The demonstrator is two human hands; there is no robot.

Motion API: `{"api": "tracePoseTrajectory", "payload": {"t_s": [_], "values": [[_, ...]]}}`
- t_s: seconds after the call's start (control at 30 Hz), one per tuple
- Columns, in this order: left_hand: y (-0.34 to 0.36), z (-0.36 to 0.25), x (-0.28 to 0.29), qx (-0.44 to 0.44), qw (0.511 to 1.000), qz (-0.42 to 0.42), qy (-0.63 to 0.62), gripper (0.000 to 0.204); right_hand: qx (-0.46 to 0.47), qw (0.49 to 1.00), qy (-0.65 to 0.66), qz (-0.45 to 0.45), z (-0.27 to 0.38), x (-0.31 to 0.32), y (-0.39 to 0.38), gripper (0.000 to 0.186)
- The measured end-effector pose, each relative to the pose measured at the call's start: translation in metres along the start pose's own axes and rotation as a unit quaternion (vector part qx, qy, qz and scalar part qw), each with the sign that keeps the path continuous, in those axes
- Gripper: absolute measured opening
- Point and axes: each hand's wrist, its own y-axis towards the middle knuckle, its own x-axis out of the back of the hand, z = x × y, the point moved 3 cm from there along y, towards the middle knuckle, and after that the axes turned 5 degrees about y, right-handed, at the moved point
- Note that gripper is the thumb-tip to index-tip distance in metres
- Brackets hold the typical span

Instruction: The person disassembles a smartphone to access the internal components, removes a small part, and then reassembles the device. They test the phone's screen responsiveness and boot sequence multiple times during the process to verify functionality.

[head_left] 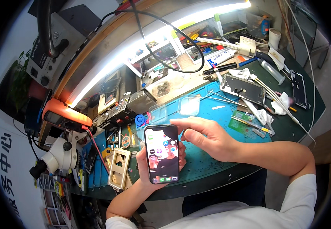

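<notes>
My left hand (143, 172) is closed round a smartphone (161, 156), thumb along one side and fingertips along the other. The phone stands upright in the view, its screen lit with app icons over a picture. Beside its top right corner is my right hand (213, 139), the index finger stretched toward the phone's upper edge and the thumb apart. Whether that fingertip touches the phone I cannot tell. Nothing shows in the right hand. Under both hands lies a blue work mat (207, 168) on a dark green bench.
Clear plastic boxes (189, 105) sit just beyond the phone. To the right are an opened phone part (242, 89), tweezers (251, 125), a syringe (271, 71) and a glue tube (222, 57). An orange multimeter (64, 114), a microscope (56, 154) and a beige metal holder (118, 168) stand left.
</notes>
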Motion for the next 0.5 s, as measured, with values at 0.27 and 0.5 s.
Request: {"api": "tracePoseTrajectory", "payload": {"t_s": [0.27, 0.5], "values": [[-0.0001, 0.0006, 0.0024, -0.002, 1.0, 0.0, -0.01, 0.092, -0.005, 1.0, -0.015, -0.001, -0.0001, 0.0006, 0.0002, 0.051], [0.0008, 0.0006, 0.0051, -0.008, 1.0, 0.02, 0.006, 0.092, -0.017, 1.0, 0.003, -0.003, 0.0004, -0.0007, -0.0004, 0.052]]}}
